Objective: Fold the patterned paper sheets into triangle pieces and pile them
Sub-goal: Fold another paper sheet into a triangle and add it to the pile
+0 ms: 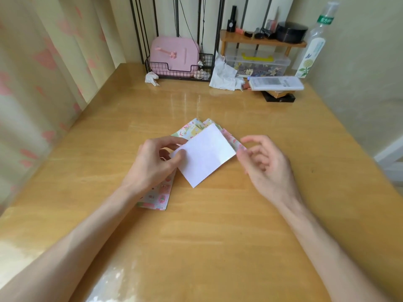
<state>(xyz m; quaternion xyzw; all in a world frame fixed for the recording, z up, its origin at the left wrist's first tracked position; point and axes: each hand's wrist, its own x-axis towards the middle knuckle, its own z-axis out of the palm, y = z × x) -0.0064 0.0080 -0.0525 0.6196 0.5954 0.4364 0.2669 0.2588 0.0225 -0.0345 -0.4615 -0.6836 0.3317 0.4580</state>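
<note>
Left hand (152, 163) on paper sheet (206, 154)

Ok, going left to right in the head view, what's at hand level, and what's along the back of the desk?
Hand level: left hand, white sheet, right hand. Back of the desk: small crumpled tissue, wire basket, larger crumpled paper, remote control, tall clear bottle.

Left hand (152, 162) pinching white sheet (204, 155), right hand (265, 164) relaxed beside
</note>
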